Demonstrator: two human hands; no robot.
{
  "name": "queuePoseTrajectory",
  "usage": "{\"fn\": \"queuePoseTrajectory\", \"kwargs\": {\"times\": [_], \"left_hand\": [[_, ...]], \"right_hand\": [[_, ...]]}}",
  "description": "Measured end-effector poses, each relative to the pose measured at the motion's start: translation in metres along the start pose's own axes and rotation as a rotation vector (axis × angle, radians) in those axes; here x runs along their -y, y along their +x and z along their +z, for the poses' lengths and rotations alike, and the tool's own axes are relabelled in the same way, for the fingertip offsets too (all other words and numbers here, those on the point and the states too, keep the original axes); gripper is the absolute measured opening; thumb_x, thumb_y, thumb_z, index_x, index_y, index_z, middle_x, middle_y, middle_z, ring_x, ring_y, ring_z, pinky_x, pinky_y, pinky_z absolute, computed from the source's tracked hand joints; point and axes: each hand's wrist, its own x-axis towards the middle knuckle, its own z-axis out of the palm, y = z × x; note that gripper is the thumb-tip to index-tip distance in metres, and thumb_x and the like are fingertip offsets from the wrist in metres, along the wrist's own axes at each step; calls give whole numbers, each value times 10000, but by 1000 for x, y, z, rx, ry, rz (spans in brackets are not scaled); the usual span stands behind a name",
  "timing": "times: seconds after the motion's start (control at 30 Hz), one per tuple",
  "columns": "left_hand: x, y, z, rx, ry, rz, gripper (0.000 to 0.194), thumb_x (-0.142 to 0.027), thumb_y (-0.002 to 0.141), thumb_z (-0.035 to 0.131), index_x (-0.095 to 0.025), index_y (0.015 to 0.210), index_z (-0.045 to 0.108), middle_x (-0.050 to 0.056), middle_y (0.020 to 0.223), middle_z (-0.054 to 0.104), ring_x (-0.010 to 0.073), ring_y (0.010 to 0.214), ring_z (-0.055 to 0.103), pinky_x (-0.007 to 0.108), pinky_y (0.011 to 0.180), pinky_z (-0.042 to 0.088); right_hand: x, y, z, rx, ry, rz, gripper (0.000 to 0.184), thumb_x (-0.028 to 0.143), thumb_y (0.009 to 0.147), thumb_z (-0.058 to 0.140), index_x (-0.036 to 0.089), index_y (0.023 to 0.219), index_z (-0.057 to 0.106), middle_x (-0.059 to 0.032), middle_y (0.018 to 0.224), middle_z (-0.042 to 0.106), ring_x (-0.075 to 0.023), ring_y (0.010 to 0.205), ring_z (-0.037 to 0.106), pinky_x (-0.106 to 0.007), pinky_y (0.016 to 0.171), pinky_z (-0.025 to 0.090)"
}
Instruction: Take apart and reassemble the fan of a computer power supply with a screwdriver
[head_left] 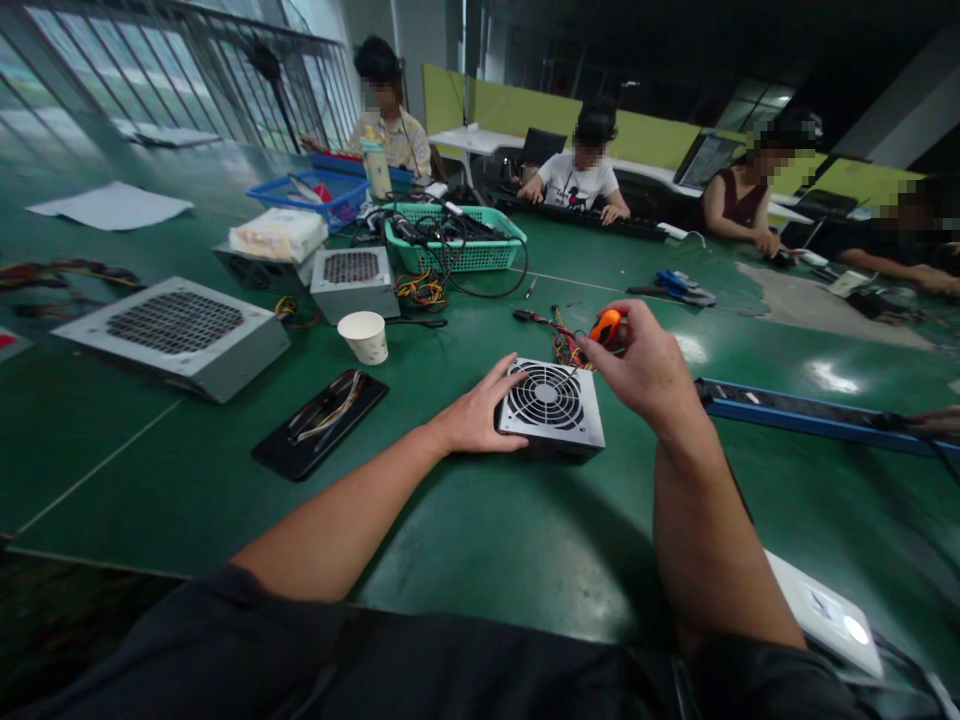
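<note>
A silver computer power supply with a round fan grille lies on the green table in front of me. My left hand is wrapped around its left side, fingers on the top edge and thumb at the near side. Above its far right part, my right hand is closed around the orange handle of a screwdriver. The thin shaft slants down toward the grille's far edge; I cannot tell whether the tip touches a screw. Coloured wires come out behind the power supply.
To the left are a black phone with glasses-like wires on it, a paper cup and a larger power supply. Behind sits a green basket of cables. A blue power strip lies right. Several people sit across the table.
</note>
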Motion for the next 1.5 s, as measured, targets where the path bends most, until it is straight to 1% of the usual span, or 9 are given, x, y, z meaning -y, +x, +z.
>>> {"fn": "queuePoseTrajectory", "kwargs": {"times": [0.13, 0.33, 0.43, 0.57, 0.7, 0.83, 1.1, 1.33, 1.5], "left_hand": [[-1, 0, 0, -1, 5, -5, 1085, -521, 665, 819, -205, 1552, 280, 181, 1672, 60, 384, 1528, 201, 550, 1224, 284], [-1, 0, 0, -7, -8, -7, 1083, -485, 651, 839, -231, 1547, 286, 183, 1672, 65, 394, 1524, 208, 571, 1214, 285], [-1, 0, 0, -11, -20, 5, 1088, -464, 646, 849, -253, 1548, 278, 175, 1675, 53, 396, 1531, 180, 594, 1210, 272], [1, -1, 0, -17, -31, 15, 1077, -465, 657, 844, -253, 1547, 275, 179, 1675, 45, 393, 1538, 153, 597, 1212, 260], [1, -2, 1, -23, -33, 17, 1067, -476, 665, 838, -244, 1546, 281, 185, 1673, 46, 387, 1538, 159, 580, 1216, 261], [3, -2, 1, -19, -35, 15, 1077, -512, 666, 833, -237, 1550, 282, 186, 1674, 42, 390, 1537, 162, 577, 1216, 263], [0, 0, -2, 2, -42, 20, 1091, -537, 673, 825, -190, 1557, 287, 207, 1668, 53, 390, 1542, 131, 552, 1223, 265], [1, -1, 0, -9, -39, 16, 1082, -521, 669, 828, -217, 1550, 279, 193, 1672, 31, 392, 1539, 148, 572, 1216, 267], [1, -1, 0, -10, -18, 15, 1087, -501, 662, 835, -228, 1548, 267, 197, 1670, 47, 388, 1535, 172, 580, 1214, 266]], "right_hand": [[2, -2, -1, 71, -16, -11, 387, 391, 843, 693, 212, 1159, 560, -53, 843, 708, -213, 692, 668, -319, 602, 474], [12, -6, 0, 160, -138, -70, 380, 418, 882, 648, 218, 1193, 561, -56, 819, 725, -226, 687, 687, -306, 593, 451], [22, -10, -1, 178, -211, -134, 337, 399, 897, 633, 232, 1184, 577, -45, 800, 727, -223, 672, 684, -295, 577, 413], [31, -13, -1, 195, -285, -230, 270, 390, 929, 596, 259, 1166, 603, -34, 845, 743, -218, 697, 690, -288, 579, 386], [32, -14, -1, 205, -265, -249, 262, 383, 934, 599, 257, 1164, 607, -28, 867, 748, -215, 711, 695, -284, 589, 396], [33, -15, -7, 263, -240, -263, 267, 334, 928, 610, 257, 1183, 602, -36, 916, 755, -213, 758, 702, -279, 622, 417], [44, -20, -10, 392, -336, -386, 227, 229, 961, 524, 267, 1151, 641, -49, 969, 761, -222, 827, 710, -282, 627, 399], [38, -16, -12, 364, -315, -264, 279, 288, 923, 617, 230, 1195, 618, -75, 941, 764, -247, 807, 716, -297, 648, 434], [33, -13, -12, 317, -279, -194, 264, 318, 905, 645, 226, 1152, 632, -59, 875, 753, -231, 730, 703, -294, 610, 431]]}}
